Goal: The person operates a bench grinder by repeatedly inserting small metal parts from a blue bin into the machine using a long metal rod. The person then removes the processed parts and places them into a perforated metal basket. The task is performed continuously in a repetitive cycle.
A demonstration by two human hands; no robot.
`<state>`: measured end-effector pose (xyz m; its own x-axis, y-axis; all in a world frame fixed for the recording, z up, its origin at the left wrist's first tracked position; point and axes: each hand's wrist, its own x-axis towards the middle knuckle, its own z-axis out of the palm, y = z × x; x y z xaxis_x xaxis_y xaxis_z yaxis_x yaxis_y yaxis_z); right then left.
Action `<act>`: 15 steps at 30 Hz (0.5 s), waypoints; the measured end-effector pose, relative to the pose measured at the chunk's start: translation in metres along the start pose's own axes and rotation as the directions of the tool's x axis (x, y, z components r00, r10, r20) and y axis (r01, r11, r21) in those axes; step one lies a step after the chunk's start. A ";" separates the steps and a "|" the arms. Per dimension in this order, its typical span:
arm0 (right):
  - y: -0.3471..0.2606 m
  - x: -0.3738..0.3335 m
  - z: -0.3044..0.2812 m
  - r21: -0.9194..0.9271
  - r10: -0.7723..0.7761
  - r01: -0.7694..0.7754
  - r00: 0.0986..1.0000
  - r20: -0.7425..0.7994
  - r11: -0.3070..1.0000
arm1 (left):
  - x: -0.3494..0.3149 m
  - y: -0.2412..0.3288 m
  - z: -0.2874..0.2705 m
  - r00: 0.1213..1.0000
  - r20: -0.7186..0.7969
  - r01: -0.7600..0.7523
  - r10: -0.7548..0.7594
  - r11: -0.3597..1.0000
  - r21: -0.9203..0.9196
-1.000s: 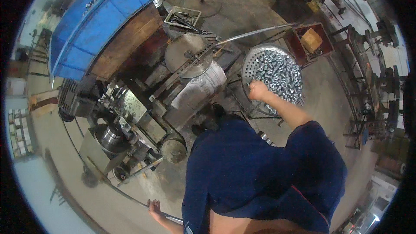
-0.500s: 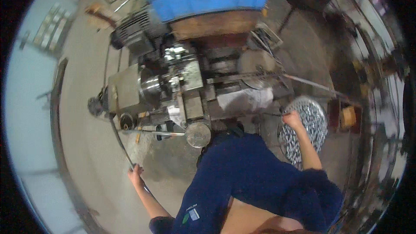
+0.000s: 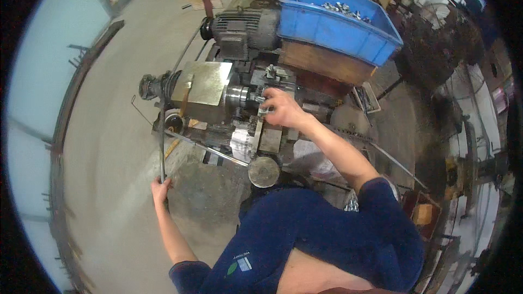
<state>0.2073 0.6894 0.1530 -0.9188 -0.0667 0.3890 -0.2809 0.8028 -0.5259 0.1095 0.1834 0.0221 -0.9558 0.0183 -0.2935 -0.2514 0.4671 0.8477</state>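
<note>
Bare grey concrete floor [image 3: 103, 147] is taking daylight from the left; dark metal racks [image 3: 468, 147], possibly shelving, are crowding the right.

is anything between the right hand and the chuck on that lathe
Nothing visible does. The right hand is already at the chuck, fingers right beside its face, with no object between them. The left hand grips a long lever.

A small white and green logo patch [image 3: 240, 264] sits near, low on the dark blue shirt, and 1 brown cardboard box [image 3: 422, 214] lies at the right on a red tray.
</note>
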 end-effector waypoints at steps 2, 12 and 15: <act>0.013 0.030 0.020 -0.200 0.051 -0.029 0.993 0.106 0.979 | -0.013 0.025 0.009 0.991 -0.074 -0.077 0.108 0.937 0.340; 0.031 0.056 0.059 -0.236 0.262 -0.207 0.937 0.232 0.949 | -0.077 0.000 -0.013 0.995 -0.099 0.049 0.012 0.810 0.584; 0.041 0.059 0.065 -0.120 0.361 -0.342 0.904 0.230 0.932 | -0.071 0.004 -0.012 0.994 -0.109 0.069 -0.003 0.796 0.601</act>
<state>0.1235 0.6798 0.1059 -0.9956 0.0933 -0.0122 0.0855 0.8422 -0.5324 0.1744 0.1734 0.0521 -0.9659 -0.0802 -0.2462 -0.1742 0.9047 0.3887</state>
